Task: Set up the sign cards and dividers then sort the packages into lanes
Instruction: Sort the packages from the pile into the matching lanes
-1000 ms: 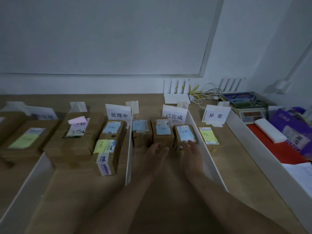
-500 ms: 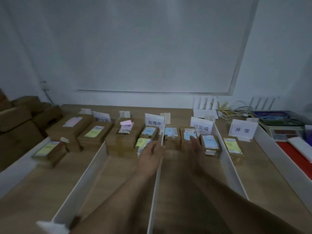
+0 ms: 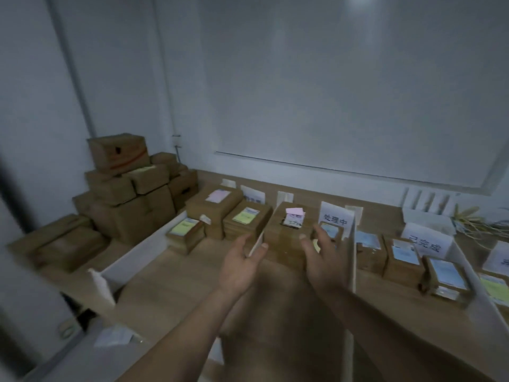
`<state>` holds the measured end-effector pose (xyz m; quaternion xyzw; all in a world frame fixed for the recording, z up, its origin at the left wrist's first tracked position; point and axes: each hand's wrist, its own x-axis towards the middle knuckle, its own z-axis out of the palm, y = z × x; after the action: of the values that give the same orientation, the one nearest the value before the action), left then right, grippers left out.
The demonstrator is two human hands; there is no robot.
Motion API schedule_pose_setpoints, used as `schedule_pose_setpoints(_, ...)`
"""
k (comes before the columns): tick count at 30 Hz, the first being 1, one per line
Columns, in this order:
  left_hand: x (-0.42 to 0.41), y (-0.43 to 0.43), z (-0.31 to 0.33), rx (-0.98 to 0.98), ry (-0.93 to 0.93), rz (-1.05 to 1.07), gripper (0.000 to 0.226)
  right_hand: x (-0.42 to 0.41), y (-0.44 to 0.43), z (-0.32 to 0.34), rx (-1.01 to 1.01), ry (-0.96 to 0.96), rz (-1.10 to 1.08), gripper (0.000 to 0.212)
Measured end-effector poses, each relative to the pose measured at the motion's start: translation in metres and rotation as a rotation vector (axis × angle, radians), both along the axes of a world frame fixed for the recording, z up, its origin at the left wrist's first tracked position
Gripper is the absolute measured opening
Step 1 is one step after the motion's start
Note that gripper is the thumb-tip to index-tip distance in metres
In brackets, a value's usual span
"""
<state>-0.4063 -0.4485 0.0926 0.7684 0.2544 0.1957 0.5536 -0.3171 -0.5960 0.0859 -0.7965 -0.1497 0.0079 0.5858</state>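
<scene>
Head view: your two bare hands reach forward over a wooden worktop (image 3: 170, 285), each grip spread apart and holding nothing. Your left hand (image 3: 242, 267) hangs at the near end of a white divider (image 3: 259, 239). Your right hand (image 3: 321, 259) is just left of the next divider (image 3: 351, 260).

Between your hands, in that lane, sits a large brown package (image 3: 283, 244) topped with a pink note (image 3: 294, 211), just left of the sign card (image 3: 336, 219) reading 处理中.

You look set to take hold of or straighten that package. Place a palm low on each side face, keep it level, and avoid knocking either divider.

A smaller package (image 3: 332, 232) behind your right fingers is mostly hidden. The print on the labels is too blurred to read. The far-right sign card (image 3: 500, 257) is cut off at the frame edge. A pile of boxes (image 3: 124, 188) stands at the far left, and nothing shows whether they have been sorted.
</scene>
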Motion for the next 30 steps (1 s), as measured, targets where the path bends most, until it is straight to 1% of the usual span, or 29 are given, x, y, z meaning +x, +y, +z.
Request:
schedule_pose_setpoints(3,-0.029,0.067,-0.005,0.028,0.002,0.04,0.059,-0.02,0.067,-0.003,-0.032,-0.052,0.068,0.06)
schedule_pose_setpoints(7,-0.075,0.16,-0.007,0.054,0.014,0.085,0.06,-0.058,0.166,-0.004,-0.085,-0.03,0.136,0.066)
schedule_pose_setpoints(11,-0.115,0.243,-0.009,0.073,0.044,0.156,0.059,-0.091,0.25,-0.011,-0.147,-0.116,0.179,0.062)
schedule_pose_setpoints(12,-0.125,0.262,-0.009,0.067,0.047,0.175,0.059,-0.098,0.27,-0.011,-0.194,-0.146,0.208,0.061)
schedule_pose_setpoints(14,-0.145,0.297,-0.01,0.046,0.046,0.214,0.061,-0.111,0.308,-0.009,-0.223,-0.176,0.239,0.063)
schedule_pose_setpoints(16,-0.163,0.331,-0.013,0.025,0.05,0.251,0.066,-0.122,0.347,-0.007,-0.181,-0.115,0.269,0.065)
schedule_pose_setpoints(18,-0.177,0.364,-0.016,0.018,0.06,0.288,0.071,-0.123,0.386,-0.012,-0.208,-0.057,0.326,0.064)
schedule_pose_setpoints(20,-0.188,0.393,-0.02,0.009,0.062,0.334,0.077,-0.124,0.421,-0.017,-0.276,-0.031,0.363,0.073)
schedule_pose_setpoints(22,-0.198,0.421,-0.026,0.0,0.065,0.376,0.071,-0.127,0.452,-0.021,-0.32,-0.048,0.381,0.072)
schedule_pose_setpoints(24,-0.205,0.449,-0.034,-0.022,0.075,0.42,0.064,-0.131,0.487,-0.028,-0.278,-0.032,0.427,0.068)
schedule_pose_setpoints(27,-0.207,0.494,-0.045,-0.054,0.094,0.476,0.065,-0.129,0.543,-0.041,-0.189,-0.024,0.483,0.066)
schedule_pose_setpoints(30,-0.201,0.543,-0.052,-0.062,0.104,0.54,0.065,-0.119,0.598,-0.052,-0.177,0.012,0.521,0.063)
